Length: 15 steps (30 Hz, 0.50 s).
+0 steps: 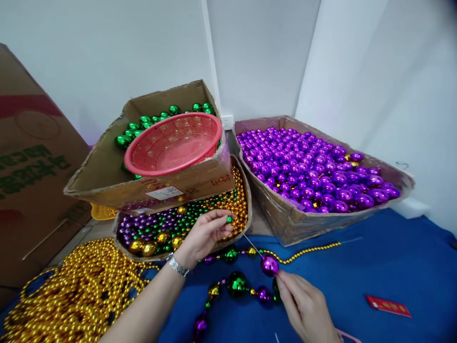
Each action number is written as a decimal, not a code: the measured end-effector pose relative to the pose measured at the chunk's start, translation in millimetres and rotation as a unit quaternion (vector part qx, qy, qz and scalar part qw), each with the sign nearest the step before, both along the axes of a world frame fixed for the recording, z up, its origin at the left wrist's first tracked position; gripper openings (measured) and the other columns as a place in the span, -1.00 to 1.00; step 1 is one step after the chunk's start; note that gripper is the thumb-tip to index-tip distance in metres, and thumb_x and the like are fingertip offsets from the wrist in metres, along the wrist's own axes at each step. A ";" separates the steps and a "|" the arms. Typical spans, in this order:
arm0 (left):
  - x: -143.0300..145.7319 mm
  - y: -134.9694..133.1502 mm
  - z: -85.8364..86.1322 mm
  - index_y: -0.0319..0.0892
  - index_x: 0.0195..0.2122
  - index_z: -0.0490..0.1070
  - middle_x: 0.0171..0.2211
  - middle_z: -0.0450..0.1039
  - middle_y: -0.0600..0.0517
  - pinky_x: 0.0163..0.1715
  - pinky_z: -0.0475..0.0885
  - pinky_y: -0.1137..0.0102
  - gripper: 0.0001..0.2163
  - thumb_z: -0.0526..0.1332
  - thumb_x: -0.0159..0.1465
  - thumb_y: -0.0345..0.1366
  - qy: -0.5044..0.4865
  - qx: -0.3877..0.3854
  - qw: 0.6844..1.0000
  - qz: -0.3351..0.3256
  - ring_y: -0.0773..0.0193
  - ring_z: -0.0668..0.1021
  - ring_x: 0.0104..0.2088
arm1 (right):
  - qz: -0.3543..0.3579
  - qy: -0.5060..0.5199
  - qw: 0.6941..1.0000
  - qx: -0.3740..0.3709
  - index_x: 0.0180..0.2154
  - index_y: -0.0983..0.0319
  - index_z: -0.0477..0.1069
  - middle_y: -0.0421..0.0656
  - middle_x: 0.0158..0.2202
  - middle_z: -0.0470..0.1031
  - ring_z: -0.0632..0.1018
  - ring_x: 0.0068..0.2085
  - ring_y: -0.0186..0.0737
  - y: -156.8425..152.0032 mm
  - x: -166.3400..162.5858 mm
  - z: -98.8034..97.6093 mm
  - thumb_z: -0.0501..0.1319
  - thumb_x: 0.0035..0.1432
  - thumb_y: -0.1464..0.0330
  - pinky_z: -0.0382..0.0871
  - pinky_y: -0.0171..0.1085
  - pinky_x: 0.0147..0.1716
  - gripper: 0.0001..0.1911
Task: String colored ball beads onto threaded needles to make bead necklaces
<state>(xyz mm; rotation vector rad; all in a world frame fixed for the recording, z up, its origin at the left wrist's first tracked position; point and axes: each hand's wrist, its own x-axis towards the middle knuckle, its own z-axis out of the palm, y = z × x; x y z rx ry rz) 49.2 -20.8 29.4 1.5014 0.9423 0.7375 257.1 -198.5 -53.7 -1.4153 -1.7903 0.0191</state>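
My left hand [212, 227], with a metal watch at the wrist, pinches a small green bead [229, 219] above the near box of mixed beads. Lower right, my right hand [303, 302] is closed at a shiny purple ball [269, 265]. A thin needle [253, 245] sticks out of that ball up toward the green bead, its tip apart from it. From the right hand a strand of purple, green and gold balls [237, 284] curves across the blue cloth. What lies inside the right fingers is partly hidden.
Behind stand a box of purple balls [303, 166] and a box of green balls [107, 157] with a red basket [171, 147] on top. The mixed bead box [244, 190] is below. Gold bead chains [82, 290] pile at left. A red packet [388, 306] lies on the blue cloth [357, 267].
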 end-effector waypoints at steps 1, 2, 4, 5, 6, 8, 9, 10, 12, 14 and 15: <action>2.7 -7.5 2.0 -0.23 -0.11 0.38 -0.15 0.50 -0.11 -0.36 0.51 0.49 -0.77 0.17 0.24 -0.25 -0.062 -0.055 0.997 0.000 0.38 0.57 -0.38 | 0.001 0.004 1.000 -0.004 -0.18 0.24 0.40 -0.14 -0.48 0.49 0.58 -0.33 -0.19 0.4 -1.0 1.7 0.02 0.26 0.48 0.46 -0.30 -0.31 -0.79; 5.3 -13.8 3.6 -0.24 -0.14 0.40 -0.16 0.50 -0.09 -0.38 0.50 0.52 -0.79 0.22 0.21 -0.29 -0.122 -0.112 0.986 0.000 0.40 0.57 -0.41 | 0.000 0.006 1.000 -0.005 -0.18 0.25 0.40 -0.15 -0.49 0.47 0.57 -0.35 -0.20 0.5 -2.0 3.4 0.02 0.26 0.49 0.45 -0.30 -0.32 -0.79; 10.0 -23.1 5.1 -0.26 -0.19 0.44 -0.23 0.51 -0.07 -0.44 0.50 0.55 -0.79 0.29 0.15 -0.35 -0.206 -0.202 0.957 0.000 0.43 0.55 -0.46 | -0.002 0.006 1.000 -0.007 -0.17 0.26 0.40 -0.16 -0.50 0.46 0.56 -0.37 -0.20 0.3 -3.6 6.4 0.01 0.25 0.49 0.44 -0.29 -0.34 -0.78; 11.9 -26.3 5.0 -0.27 -0.20 0.44 -0.26 0.52 -0.06 -0.46 0.49 0.56 -0.80 0.30 0.14 -0.36 -0.221 -0.220 0.950 -0.001 0.43 0.55 -0.47 | -0.003 0.005 1.000 -0.008 -0.17 0.26 0.40 -0.15 -0.50 0.45 0.56 -0.37 -0.20 -0.1 -4.1 7.5 0.01 0.25 0.50 0.43 -0.29 -0.34 -0.78; 13.6 -28.8 4.4 -0.27 -0.20 0.44 -0.27 0.52 -0.07 -0.48 0.49 0.57 -0.80 0.30 0.15 -0.36 -0.229 -0.230 0.946 -0.002 0.43 0.55 -0.48 | -0.001 0.004 1.000 -0.011 -0.16 0.26 0.40 -0.15 -0.49 0.45 0.55 -0.38 -0.20 -0.5 -4.3 8.1 0.02 0.25 0.50 0.43 -0.28 -0.35 -0.78; 16.4 -32.3 2.0 -0.26 -0.21 0.43 -0.27 0.52 -0.08 -0.47 0.49 0.55 -0.82 0.28 0.17 -0.34 -0.243 -0.246 0.938 -0.004 0.40 0.56 -0.46 | 0.002 0.004 1.000 -0.016 -0.16 0.26 0.39 -0.15 -0.49 0.44 0.54 -0.39 -0.20 -1.6 -4.3 8.0 0.02 0.25 0.50 0.42 -0.28 -0.36 -0.79; 17.6 -33.6 0.6 -0.26 -0.21 0.42 -0.26 0.52 -0.08 -0.45 0.50 0.54 -0.83 0.26 0.19 -0.32 -0.249 -0.253 0.935 -0.001 0.39 0.57 -0.44 | 0.003 0.004 1.000 -0.018 -0.15 0.26 0.39 -0.14 -0.48 0.44 0.53 -0.39 -0.20 -2.1 -4.1 7.4 0.02 0.25 0.50 0.41 -0.28 -0.37 -0.78; 18.7 -34.8 -0.8 -0.26 -0.22 0.42 -0.27 0.52 -0.09 -0.42 0.50 0.53 -0.84 0.25 0.20 -0.31 -0.256 -0.259 0.931 0.005 0.38 0.57 -0.43 | 0.004 0.005 1.000 -0.019 -0.13 0.26 0.38 -0.14 -0.47 0.45 0.53 -0.39 -0.21 -2.5 -3.8 6.4 0.02 0.25 0.51 0.41 -0.27 -0.36 -0.78; 20.6 -36.9 -2.6 -0.25 -0.24 0.40 -0.29 0.53 -0.08 -0.39 0.51 0.50 -0.85 0.24 0.21 -0.30 -0.266 -0.271 0.925 0.022 0.37 0.58 -0.41 | 0.005 0.003 1.000 -0.020 -0.12 0.26 0.37 -0.13 -0.46 0.45 0.53 -0.38 -0.20 -3.3 -3.0 4.5 0.02 0.25 0.51 0.40 -0.27 -0.36 -0.77; 22.3 -39.0 -3.2 -0.25 -0.27 0.38 -0.30 0.53 -0.07 -0.35 0.51 0.49 -0.86 0.26 0.20 -0.31 -0.276 -0.279 0.919 0.038 0.35 0.58 -0.38 | 0.008 -0.001 1.000 -0.022 -0.10 0.26 0.36 -0.11 -0.43 0.46 0.53 -0.37 -0.19 -3.9 -2.4 3.2 0.02 0.25 0.51 0.40 -0.26 -0.36 -0.77; 23.0 -40.0 -3.1 -0.24 -0.28 0.38 -0.31 0.53 -0.06 -0.34 0.51 0.49 -0.87 0.26 0.20 -0.32 -0.282 -0.282 0.916 0.044 0.35 0.59 -0.36 | 0.009 -0.005 1.000 -0.024 -0.10 0.26 0.36 -0.11 -0.43 0.47 0.53 -0.37 -0.19 -4.1 -2.3 3.1 0.02 0.25 0.51 0.40 -0.26 -0.36 -0.77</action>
